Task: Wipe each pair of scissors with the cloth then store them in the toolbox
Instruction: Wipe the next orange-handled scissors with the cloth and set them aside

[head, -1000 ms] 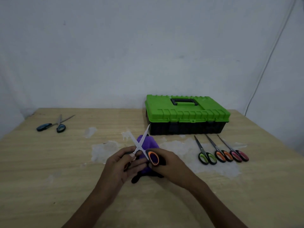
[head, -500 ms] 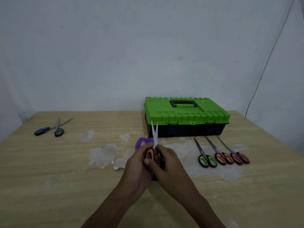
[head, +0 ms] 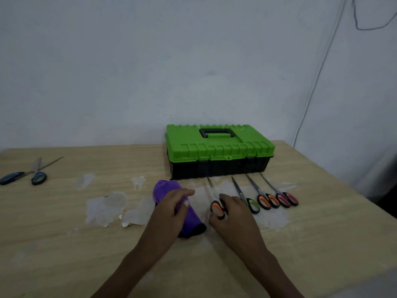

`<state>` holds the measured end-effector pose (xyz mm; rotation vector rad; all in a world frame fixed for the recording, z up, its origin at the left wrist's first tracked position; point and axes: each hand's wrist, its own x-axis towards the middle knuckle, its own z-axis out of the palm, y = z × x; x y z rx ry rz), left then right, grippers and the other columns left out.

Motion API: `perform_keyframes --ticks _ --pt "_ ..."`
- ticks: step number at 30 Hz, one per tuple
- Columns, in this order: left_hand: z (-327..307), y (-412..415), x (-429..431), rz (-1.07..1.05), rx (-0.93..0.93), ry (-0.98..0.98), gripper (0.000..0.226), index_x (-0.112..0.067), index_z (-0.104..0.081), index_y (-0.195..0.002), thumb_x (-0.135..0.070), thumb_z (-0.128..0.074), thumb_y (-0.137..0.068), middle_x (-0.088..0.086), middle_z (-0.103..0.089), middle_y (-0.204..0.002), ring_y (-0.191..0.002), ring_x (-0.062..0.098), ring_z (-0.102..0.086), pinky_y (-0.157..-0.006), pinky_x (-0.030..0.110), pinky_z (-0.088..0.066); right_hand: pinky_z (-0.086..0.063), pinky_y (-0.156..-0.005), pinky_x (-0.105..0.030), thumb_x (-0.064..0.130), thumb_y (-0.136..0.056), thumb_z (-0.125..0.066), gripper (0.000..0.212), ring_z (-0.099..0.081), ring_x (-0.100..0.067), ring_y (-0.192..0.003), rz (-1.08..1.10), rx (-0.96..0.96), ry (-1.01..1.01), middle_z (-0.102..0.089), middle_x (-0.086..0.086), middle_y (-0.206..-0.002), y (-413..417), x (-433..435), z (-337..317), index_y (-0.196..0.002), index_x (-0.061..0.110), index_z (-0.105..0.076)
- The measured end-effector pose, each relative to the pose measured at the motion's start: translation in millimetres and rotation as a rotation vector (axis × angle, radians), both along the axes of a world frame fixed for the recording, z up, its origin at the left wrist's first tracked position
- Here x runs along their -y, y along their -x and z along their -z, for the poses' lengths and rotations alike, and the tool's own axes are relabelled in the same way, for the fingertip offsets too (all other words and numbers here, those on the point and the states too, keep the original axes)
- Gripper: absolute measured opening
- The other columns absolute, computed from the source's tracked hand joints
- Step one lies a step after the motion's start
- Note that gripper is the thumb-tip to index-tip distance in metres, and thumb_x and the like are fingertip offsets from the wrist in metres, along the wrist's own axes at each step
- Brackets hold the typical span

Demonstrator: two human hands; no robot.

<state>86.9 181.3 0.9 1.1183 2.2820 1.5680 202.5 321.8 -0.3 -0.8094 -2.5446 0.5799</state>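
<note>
**Hands have parted; scissors lowered beside the row**

Half a second ago both hands met at the centre, holding the scissors with blades pointing up. Now they are apart and low over the table. The right hand point(head: 233, 214) pinches the handle loops of the orange-handled steel scissors point(head: 216, 208), its fingers curled around them. The blades are blurred and point away toward the toolbox. Whether this pair touches the tabletop cannot be told. The left hand point(head: 171, 209) grips the rolled purple cloth point(head: 163, 188), with fingers curved over it, index finger stretched forward and thumb pressed on top. The cloth lies on the pale wooden table point(head: 64, 244), just left of the held scissors.

To the right, three more pairs lie side by side with blades toward the box: green-handled scissors point(head: 253, 206), a second orange-handled pair point(head: 268, 201) and pink-handled scissors point(head: 287, 198). Behind them stands the green-lidded black plastic toolbox point(head: 219, 147), lid closed. At the far left, blue-handled scissors point(head: 12, 177) lie open, well apart from the rest. Whitish patches point(head: 103, 207) mark the tabletop near the cloth.
</note>
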Motion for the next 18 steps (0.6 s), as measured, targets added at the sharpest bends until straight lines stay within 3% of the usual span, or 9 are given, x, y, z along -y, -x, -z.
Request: perform_keyframes --ticks 3,5,9,18 --pt "26.1 8.3 -2.8 0.049 -0.105 0.217 0.037 -0.03 -0.052 -0.137 -0.026 -0.05 -0.101 -0.012 -0.034 -0.154 -0.15 0.006 -0.008 -0.118 0.027 -0.014 -0.039 -0.09 -0.037 0.047 -0.079 -0.03 0.056 -0.056 -0.023 -0.101 0.051 0.174 -0.231 -0.064 0.002 -0.106 -0.3 -18.1 13.7 -0.115 0.018 -0.062" --pt "37.9 8.7 -3.0 0.051 -0.175 0.302 0.04 -0.027 -0.049 -0.142 -0.031 -0.047 -0.102 -0.008 -0.021 -0.162 -0.15 0.005 0.006 -0.117 0.024 -0.005 -0.037 -0.087 -0.038 0.044 -0.08 -0.036 0.045 -0.053 -0.026 -0.101 0.081 0.183 -0.271 -0.065 0.002 -0.101 0.6 -21.5 17.8 -0.108 0.02 -0.063" --pt "41.6 9.9 -1.2 0.057 -0.186 0.253 0.039 -0.026 -0.052 -0.14 -0.032 -0.048 -0.101 -0.008 -0.02 -0.162 -0.148 0.002 0.008 -0.116 0.023 -0.003 -0.029 -0.098 -0.04 0.045 -0.091 -0.044 0.04 -0.039 -0.026 -0.121 0.111 0.203 -0.208 -0.058 0.004 -0.122 6.7 -22.3 20.6 -0.124 0.026 -0.053" --pt "38.4 13.1 4.3 0.098 -0.138 0.238 0.037 -0.03 -0.054 -0.137 -0.033 -0.049 -0.1 -0.011 -0.02 -0.162 -0.15 0.003 0.005 -0.118 0.024 -0.006 -0.023 -0.102 -0.042 0.047 -0.092 -0.043 0.041 -0.031 -0.025 -0.128 0.125 0.234 -0.156 -0.048 0.006 -0.132 15.1 -24.3 21.6 -0.129 0.029 -0.046"
